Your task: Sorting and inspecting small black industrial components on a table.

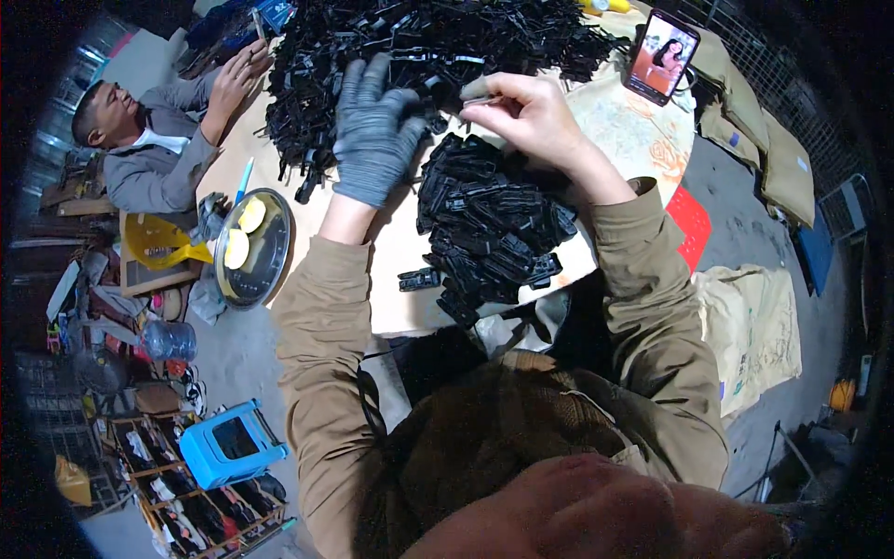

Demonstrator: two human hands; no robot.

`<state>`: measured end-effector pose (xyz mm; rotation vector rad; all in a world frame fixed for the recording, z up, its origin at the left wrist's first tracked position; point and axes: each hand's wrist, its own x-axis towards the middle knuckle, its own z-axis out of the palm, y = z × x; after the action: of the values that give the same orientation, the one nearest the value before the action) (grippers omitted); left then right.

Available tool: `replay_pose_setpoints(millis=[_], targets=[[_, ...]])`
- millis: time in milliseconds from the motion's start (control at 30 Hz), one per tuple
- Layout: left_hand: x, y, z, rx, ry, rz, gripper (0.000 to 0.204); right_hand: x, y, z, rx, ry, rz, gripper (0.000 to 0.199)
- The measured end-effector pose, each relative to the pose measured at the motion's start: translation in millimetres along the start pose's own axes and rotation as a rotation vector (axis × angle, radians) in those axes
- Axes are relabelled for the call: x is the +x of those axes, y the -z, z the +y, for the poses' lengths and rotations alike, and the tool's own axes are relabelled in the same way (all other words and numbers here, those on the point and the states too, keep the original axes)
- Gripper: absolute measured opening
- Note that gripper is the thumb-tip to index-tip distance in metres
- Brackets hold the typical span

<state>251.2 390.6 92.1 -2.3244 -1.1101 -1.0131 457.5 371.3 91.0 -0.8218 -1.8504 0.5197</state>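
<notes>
Working at a table (391, 303) strewn with black plastic parts, a person in a tan jacket brings both hands to the near edge of a large heap (326, 70). The left hand (377, 140), in a gray glove, shows a wide grip, its fingers parted over the edge of the heap; whether anything lies under the palm cannot be told. The bare right hand (531, 116) has a narrow grip, thumb and forefinger pinched on a small piece (480, 101) too small to make out. A smaller pile (494, 224) of black parts lies on the person's side of both hands, just right of the gloved wrist and below the right hand. A lit phone (663, 58) stands at far right; at left, a co-worker (163, 154) sits beyond a round dark tray (270, 275).
</notes>
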Motion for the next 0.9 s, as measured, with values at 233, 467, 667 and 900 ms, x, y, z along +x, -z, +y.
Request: replay_pose_setpoints(millis=[233,467,667,900], targets=[[5,7,7,-0.059,0.099,0.251,0.030,-3,-12,-14,-0.133,0.344,-0.039,0.025],[5,12,35,-0.657,0.344,0.036,0.035,-5,-15,-13,-0.183,0.437,0.018,0.020],[-3,17,34,-1.010,0.428,-0.179,0.041,-7,-14,-18,0.027,0.287,0.019,0.010],[-13,18,33,-0.913,0.296,-0.157,0.069,-4,-11,-23,0.291,-0.017,-0.099,0.008]])
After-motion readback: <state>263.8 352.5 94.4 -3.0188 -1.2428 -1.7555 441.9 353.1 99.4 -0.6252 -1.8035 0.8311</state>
